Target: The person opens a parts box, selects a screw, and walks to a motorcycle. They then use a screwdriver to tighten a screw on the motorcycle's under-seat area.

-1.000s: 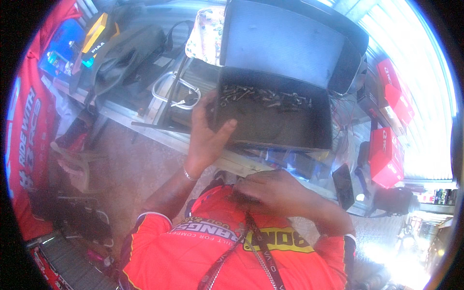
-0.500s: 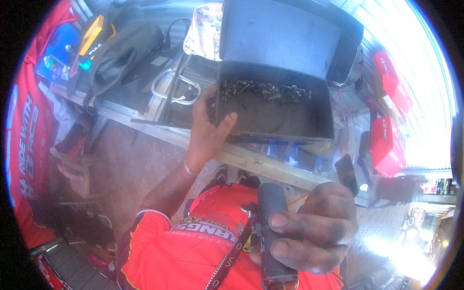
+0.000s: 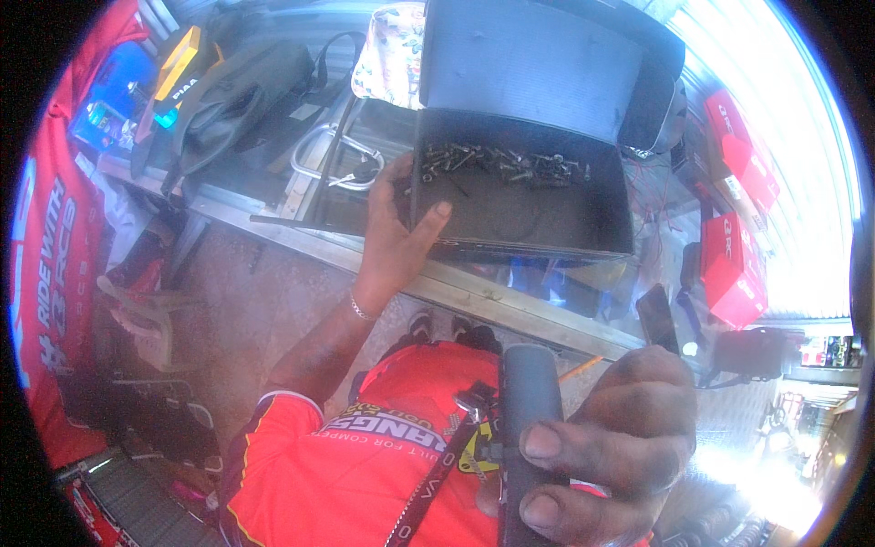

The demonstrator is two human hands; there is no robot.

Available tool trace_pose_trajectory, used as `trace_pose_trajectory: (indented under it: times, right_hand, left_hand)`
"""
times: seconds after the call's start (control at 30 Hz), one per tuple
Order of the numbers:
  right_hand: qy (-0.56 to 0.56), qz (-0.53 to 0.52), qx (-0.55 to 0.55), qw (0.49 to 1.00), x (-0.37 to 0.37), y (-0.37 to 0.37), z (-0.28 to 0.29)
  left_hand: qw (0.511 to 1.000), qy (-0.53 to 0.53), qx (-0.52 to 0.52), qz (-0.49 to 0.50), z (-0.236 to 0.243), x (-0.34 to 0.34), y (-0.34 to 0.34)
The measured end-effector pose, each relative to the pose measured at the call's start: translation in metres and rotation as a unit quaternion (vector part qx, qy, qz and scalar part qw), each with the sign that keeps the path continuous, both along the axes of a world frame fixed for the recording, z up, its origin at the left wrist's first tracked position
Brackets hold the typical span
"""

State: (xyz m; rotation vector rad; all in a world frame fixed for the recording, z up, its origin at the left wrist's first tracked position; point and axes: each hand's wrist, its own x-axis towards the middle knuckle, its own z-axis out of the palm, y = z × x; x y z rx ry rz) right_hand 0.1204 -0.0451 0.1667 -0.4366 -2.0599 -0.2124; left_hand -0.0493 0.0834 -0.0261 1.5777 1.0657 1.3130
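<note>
One bare left hand (image 3: 396, 239), mid-frame, is clamped on the left side of an open black box (image 3: 538, 214) in the upper middle of the frame — small metal screws (image 3: 513, 165) lie along its far side. Well apart, at lower right, the right hand (image 3: 629, 438) grips a dark elongated object (image 3: 530, 392) before the red shirt (image 3: 319, 465).

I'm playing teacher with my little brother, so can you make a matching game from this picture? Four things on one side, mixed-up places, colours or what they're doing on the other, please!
Things:
1. Left hand
2. Right hand
3. Little screws or bolts
4. Shirt

Matches:
A. Red at the front
B. Holding a long dark object
C. Inside the open black box
D. Holding the box's left side

Right pairs: 1-D, 2-B, 3-C, 4-A
</note>
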Motion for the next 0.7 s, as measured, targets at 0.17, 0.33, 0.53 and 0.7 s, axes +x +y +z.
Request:
trace_pose_trajectory:
  times: [0.17, 0.33, 0.53, 0.7]
  right_hand:
    - [0.001, -0.001, 0.049, 0.999, 0.004, 0.001, -0.008]
    - [0.003, -0.009, 0.035, 0.999, 0.001, 0.000, 0.001]
    - [-0.050, -0.005, -0.008, 0.999, 0.000, -0.006, 0.011]
    - [0.025, -0.034, 0.019, 0.999, 0.000, -0.012, 0.000]
  left_hand:
    - [1.000, -0.013, 0.001, -0.017, -0.001, 0.000, 0.000]
    - [1.000, 0.018, 0.002, -0.006, -0.003, -0.002, 0.000]
    - [1.000, -0.023, 0.004, -0.018, -0.003, -0.001, 0.001]
    - [0.993, -0.109, -0.003, -0.042, 0.001, 0.003, -0.002]
